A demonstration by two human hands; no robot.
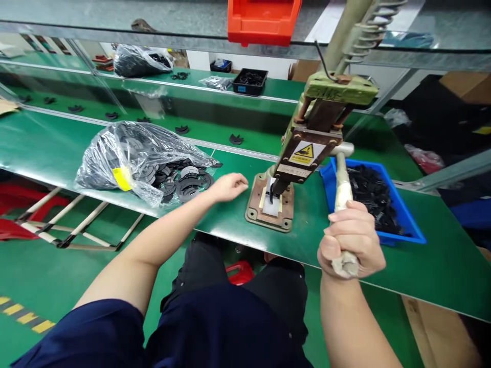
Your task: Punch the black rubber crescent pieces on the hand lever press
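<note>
My right hand [352,239] is wrapped round the taped lever handle [342,186] of a green hand press [314,138]. The press's ram is down over a small metal plate [271,204] on the base [253,210], with a dark curved part [272,190] under it. Just left of the base, my left hand [230,187] hovers over the bench with its fingers curled together; whether anything is between them is too small to tell. Black curved pieces [187,184] spill from a clear plastic bag [126,153] beside my left forearm.
A blue bin [416,236] of black parts stands right of the press. Black pieces [236,139] lie spaced along the green strip behind. An orange bin [264,23] sits on the shelf overhead, and a black bin [250,89] stands farther back.
</note>
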